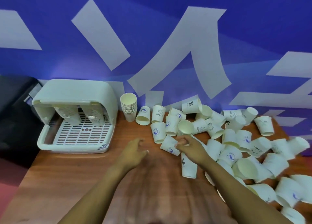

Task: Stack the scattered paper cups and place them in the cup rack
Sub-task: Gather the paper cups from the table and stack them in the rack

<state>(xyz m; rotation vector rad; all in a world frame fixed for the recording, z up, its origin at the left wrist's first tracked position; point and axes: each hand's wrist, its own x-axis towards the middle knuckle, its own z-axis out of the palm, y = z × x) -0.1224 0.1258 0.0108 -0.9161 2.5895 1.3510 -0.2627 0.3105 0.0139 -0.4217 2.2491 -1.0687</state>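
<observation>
Both forearms bare, no sleeves, rings or watch visible.

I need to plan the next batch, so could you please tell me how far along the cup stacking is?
Done: two stacks already sit upside down inside the cup rack, and another upright stack stands on the table just right of it. In hand: the right hand reaches a lying cup; the left hand hovers open, holding nothing. Left: dozens of scattered cups cover the table's right side, so most remains.
</observation>
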